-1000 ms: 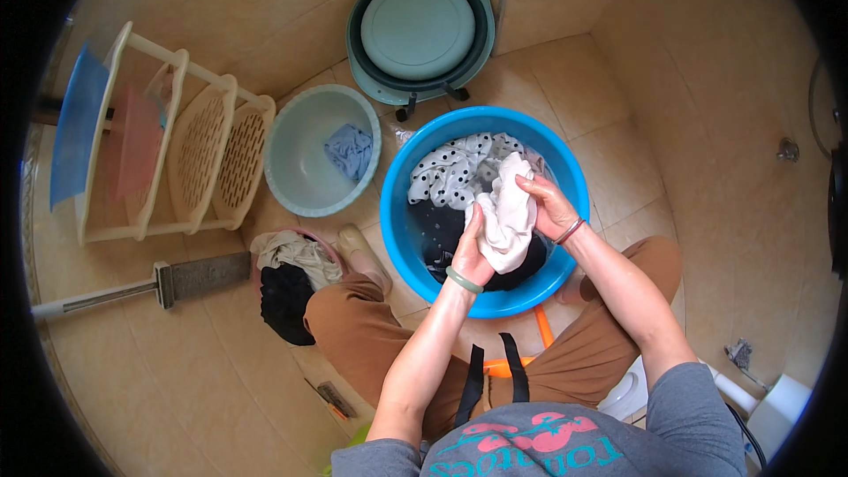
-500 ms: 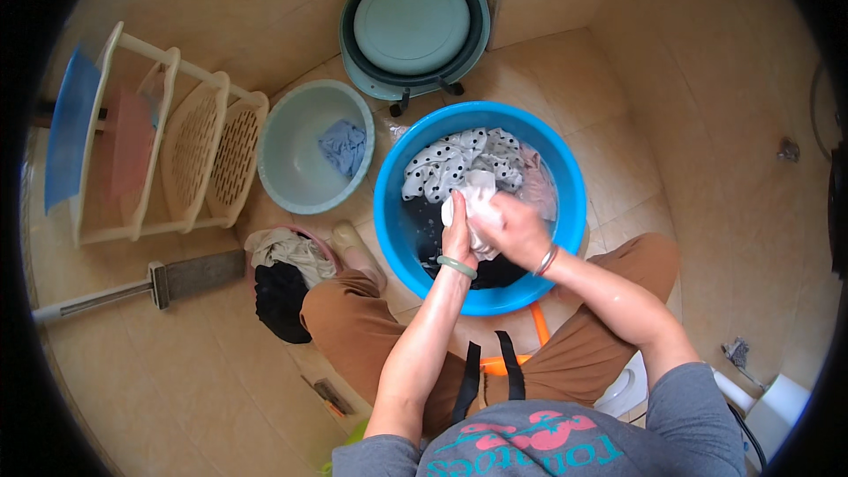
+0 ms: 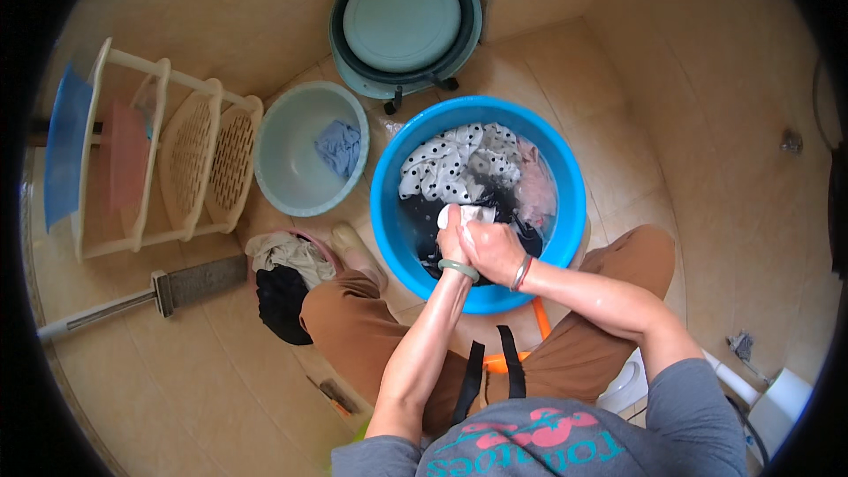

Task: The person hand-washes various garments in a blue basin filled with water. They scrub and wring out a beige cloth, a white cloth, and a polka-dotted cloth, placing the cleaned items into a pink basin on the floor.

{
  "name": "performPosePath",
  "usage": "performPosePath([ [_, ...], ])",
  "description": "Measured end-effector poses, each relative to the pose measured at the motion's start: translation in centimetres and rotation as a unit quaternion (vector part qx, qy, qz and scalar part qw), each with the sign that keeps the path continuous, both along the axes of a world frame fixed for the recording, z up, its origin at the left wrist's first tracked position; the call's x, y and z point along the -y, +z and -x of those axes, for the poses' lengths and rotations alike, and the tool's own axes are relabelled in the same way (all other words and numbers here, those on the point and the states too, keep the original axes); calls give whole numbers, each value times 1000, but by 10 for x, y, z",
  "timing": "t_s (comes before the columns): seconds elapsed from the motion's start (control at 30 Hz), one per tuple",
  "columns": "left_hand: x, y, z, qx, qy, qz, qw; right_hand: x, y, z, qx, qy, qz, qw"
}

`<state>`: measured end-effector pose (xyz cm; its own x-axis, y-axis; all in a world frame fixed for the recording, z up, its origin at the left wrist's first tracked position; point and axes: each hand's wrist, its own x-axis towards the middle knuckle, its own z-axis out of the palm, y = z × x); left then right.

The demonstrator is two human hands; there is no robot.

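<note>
Over a round blue basin [image 3: 386, 234], both hands are closed on a small wet white cloth [image 3: 480, 212]; what garment it is cannot be made out. My left hand [image 3: 451, 237] grips its left side, thumb up. Against it, my right hand [image 3: 496, 252] is curled in a fist around the cloth, hiding most of it. Below, in the water, lie a white cloth with black dots [image 3: 442, 163], a pale pink cloth [image 3: 534, 185] and dark clothing [image 3: 424, 216] partly covered by my hands.
Left of the blue basin stands a pale green basin [image 3: 287, 150] with a light blue cloth [image 3: 339, 147] inside. A folded basin [image 3: 402, 18] leans at the back wall. At left are a cream shelf rack [image 3: 190, 150], a flat mop [image 3: 208, 283] and a pink basin [image 3: 322, 246] holding laundry.
My right hand has drawn in against my left and lower, bunching the white cloth tighter, so less of it shows. The view has shifted slightly.
</note>
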<state>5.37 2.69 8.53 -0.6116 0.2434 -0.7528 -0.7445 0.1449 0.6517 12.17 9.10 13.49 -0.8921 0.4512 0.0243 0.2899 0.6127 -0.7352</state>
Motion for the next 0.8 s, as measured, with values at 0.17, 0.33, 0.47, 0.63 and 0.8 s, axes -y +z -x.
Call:
performPosePath([
  [0.17, -13, 29, -27, -37, -7, 56, 998, -43, -43, 17, 130, -88, -8, 988],
  [0.33, -7, 18, -5, -40, 3, 76, 996, -21, -22, 17, 82, -59, 3, 995],
  [0.47, 0, 23, 9, -28, -28, 63, 997, 2, 4, 8, 20, -2, -20, 1000],
  [0.63, -11, 39, -21, -5, -19, -2, 1000, -51, -56, 14, 103, -123, 84, 984],
  [0.8, 7, 16, -5, 102, 73, -173, 977, -72, -49, 11, -9, -168, 436, 884],
])
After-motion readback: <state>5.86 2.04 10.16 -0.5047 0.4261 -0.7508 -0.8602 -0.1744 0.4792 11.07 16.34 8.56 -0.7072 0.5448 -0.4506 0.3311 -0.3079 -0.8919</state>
